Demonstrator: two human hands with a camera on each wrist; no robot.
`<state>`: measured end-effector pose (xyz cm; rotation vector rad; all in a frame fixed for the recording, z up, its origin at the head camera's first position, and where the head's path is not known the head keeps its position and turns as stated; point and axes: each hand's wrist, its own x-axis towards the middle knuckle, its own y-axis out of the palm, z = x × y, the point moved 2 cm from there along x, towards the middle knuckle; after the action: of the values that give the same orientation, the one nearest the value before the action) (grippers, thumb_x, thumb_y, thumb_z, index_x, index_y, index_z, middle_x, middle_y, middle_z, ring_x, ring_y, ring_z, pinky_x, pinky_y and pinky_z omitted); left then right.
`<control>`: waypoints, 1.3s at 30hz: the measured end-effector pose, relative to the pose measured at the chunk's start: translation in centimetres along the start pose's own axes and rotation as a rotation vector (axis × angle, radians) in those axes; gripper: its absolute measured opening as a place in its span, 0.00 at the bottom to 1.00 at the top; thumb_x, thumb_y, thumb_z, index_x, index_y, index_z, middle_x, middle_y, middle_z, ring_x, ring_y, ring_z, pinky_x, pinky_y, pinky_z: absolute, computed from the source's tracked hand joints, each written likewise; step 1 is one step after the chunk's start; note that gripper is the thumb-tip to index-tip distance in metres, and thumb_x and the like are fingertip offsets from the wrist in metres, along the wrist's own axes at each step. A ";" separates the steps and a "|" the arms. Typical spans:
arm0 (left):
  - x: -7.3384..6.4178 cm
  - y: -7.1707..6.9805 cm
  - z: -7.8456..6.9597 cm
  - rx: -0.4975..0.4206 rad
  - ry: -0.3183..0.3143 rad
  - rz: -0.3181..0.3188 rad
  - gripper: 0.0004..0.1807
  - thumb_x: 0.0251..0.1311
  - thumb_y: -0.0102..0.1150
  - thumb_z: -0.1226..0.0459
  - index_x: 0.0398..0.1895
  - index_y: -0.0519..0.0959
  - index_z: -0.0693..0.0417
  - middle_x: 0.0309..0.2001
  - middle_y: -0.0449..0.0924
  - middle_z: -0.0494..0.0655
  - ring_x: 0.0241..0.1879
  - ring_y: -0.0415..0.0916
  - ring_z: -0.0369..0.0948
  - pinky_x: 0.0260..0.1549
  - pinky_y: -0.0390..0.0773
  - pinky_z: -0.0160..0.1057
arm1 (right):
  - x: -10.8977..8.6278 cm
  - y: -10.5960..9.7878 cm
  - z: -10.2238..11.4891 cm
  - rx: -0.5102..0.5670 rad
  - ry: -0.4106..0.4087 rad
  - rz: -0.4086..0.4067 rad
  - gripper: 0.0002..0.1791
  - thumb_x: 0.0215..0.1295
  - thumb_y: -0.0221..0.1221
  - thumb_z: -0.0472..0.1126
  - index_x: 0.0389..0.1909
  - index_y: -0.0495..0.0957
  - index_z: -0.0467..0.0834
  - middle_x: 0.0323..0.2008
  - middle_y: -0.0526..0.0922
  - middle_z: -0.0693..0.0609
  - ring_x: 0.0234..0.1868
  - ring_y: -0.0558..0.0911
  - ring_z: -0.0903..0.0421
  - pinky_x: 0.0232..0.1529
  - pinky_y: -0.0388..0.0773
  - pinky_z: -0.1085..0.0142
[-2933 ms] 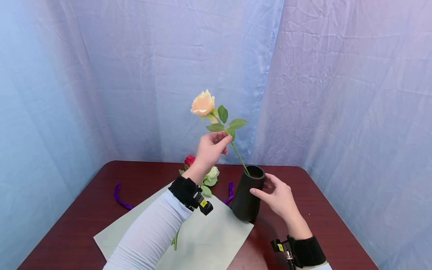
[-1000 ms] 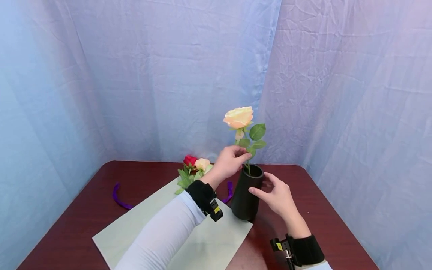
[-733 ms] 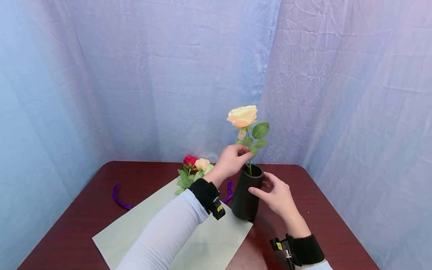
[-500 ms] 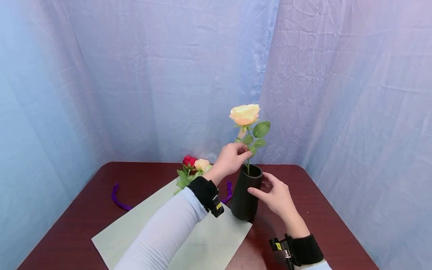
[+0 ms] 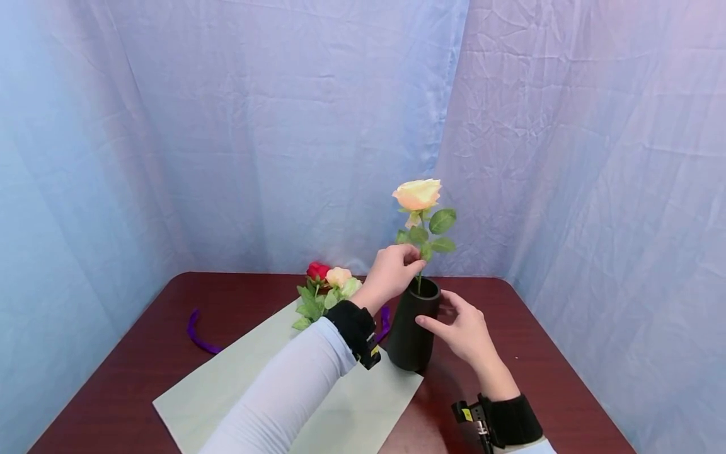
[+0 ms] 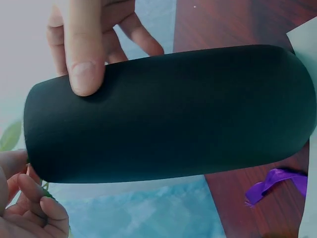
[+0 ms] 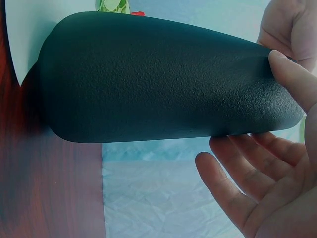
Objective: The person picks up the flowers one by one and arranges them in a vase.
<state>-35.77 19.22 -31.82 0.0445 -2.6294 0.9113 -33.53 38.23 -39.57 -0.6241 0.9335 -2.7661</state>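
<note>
A pale peach rose (image 5: 418,195) stands nearly upright, its stem entering the mouth of a tapered black vase (image 5: 411,331). Just above the rim, my left hand (image 5: 391,270) pinches that stem below the leaves. The vase hides the stem's lower end. My right hand (image 5: 466,329) holds the vase's upper part from the right. In the right wrist view, the thumb presses one side of the vase (image 7: 158,82) and several fingers (image 7: 247,168) lie along the other, the outermost fingertip apart from it. The left wrist view shows the left-hand fingers (image 6: 32,201) at the vase's mouth.
Red, peach and whitish-green roses (image 5: 338,277) lie on a pale paper sheet (image 5: 340,410), partly behind the left forearm. Purple ribbon (image 5: 198,337) shows at both sides of the sheet. The dark red-brown table (image 5: 527,378) ends at blue-lilac curtains (image 5: 283,126).
The left hand has moved right and down with the rose, which went from leaning left to nearly upright, its stem deeper in the vase. The right hand has stayed on the vase.
</note>
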 end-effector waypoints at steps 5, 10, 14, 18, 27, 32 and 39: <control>-0.1 0.3 0.4 -0.019 -0.009 -0.015 0.13 0.71 0.63 0.56 0.51 0.83 0.51 0.44 0.84 0.41 0.45 0.80 0.40 0.42 0.80 0.38 | 0.1 0.1 0.1 -0.003 0.001 0.003 0.42 0.56 0.73 0.62 0.68 0.73 0.46 0.55 0.83 0.46 0.53 0.84 0.47 0.47 0.82 0.50; -0.5 0.1 0.7 -0.043 -0.008 -0.037 0.15 0.70 0.64 0.55 0.54 0.81 0.50 0.42 0.82 0.39 0.43 0.79 0.38 0.41 0.80 0.38 | 0.2 0.2 0.0 -0.002 -0.003 -0.001 0.42 0.56 0.73 0.61 0.68 0.73 0.45 0.55 0.83 0.45 0.53 0.84 0.47 0.46 0.82 0.50; -0.8 -0.4 0.8 -0.071 -0.014 -0.047 0.16 0.70 0.64 0.55 0.55 0.80 0.50 0.41 0.82 0.38 0.40 0.80 0.37 0.38 0.80 0.38 | 0.2 0.1 -0.1 -0.003 -0.010 -0.006 0.41 0.56 0.74 0.59 0.67 0.74 0.46 0.54 0.84 0.46 0.52 0.84 0.47 0.46 0.83 0.51; -1.1 -1.0 1.1 -0.081 -0.014 -0.055 0.15 0.69 0.65 0.57 0.54 0.79 0.51 0.40 0.82 0.39 0.38 0.80 0.36 0.36 0.80 0.37 | 0.3 0.0 -0.2 -0.003 -0.017 -0.014 0.41 0.55 0.75 0.59 0.67 0.74 0.46 0.54 0.84 0.45 0.52 0.85 0.47 0.47 0.83 0.50; -1.7 -2.7 2.0 -0.051 0.015 -0.047 0.15 0.68 0.66 0.57 0.54 0.80 0.49 0.42 0.83 0.39 0.38 0.82 0.35 0.38 0.80 0.38 | 0.3 -0.1 -0.4 0.001 0.003 -0.012 0.41 0.55 0.75 0.60 0.67 0.74 0.47 0.54 0.84 0.46 0.53 0.84 0.47 0.47 0.83 0.50; -2.1 -3.8 2.6 -0.015 0.065 -0.083 0.15 0.68 0.65 0.58 0.54 0.81 0.51 0.42 0.83 0.41 0.36 0.80 0.35 0.35 0.80 0.37 | 0.4 -0.1 -0.3 0.006 0.007 -0.007 0.42 0.55 0.75 0.60 0.67 0.74 0.47 0.54 0.84 0.46 0.53 0.84 0.47 0.47 0.83 0.50; -3.0 -5.6 3.2 0.029 0.140 -0.126 0.15 0.68 0.66 0.58 0.54 0.81 0.53 0.45 0.83 0.45 0.34 0.79 0.36 0.35 0.80 0.37 | 0.4 -0.3 -0.2 0.000 0.011 -0.005 0.42 0.55 0.74 0.60 0.67 0.73 0.46 0.54 0.83 0.45 0.53 0.84 0.46 0.47 0.83 0.50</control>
<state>-33.15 12.54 -31.87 0.1468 -2.4544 0.8765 -33.94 38.46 -39.40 -0.6125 0.9349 -2.7773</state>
